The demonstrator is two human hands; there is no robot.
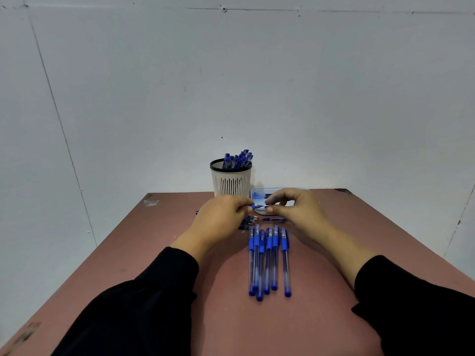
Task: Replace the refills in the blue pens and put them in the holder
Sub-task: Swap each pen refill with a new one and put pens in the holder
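Observation:
My left hand (pixel 221 217) grips a blue pen (pixel 253 207) whose body is mostly hidden in the fist; only its blue front end shows. My right hand (pixel 295 209) pinches the thin tip piece sticking out of that end. Both hands hover above the table, in front of the holder. Several blue pens (pixel 268 258) lie side by side near me on the table. A small pile of refills (pixel 249 222) lies under my left hand's fingers. The white slotted holder (pixel 231 181) with a black rim stands at the back, with several blue pens in it.
A shallow white tray (pixel 259 195) sits right of the holder, partly behind my right hand. A loose blue pen cap (pixel 273 219) lies between the tray and the row of pens. The reddish table (pixel 154 253) ends at a white wall.

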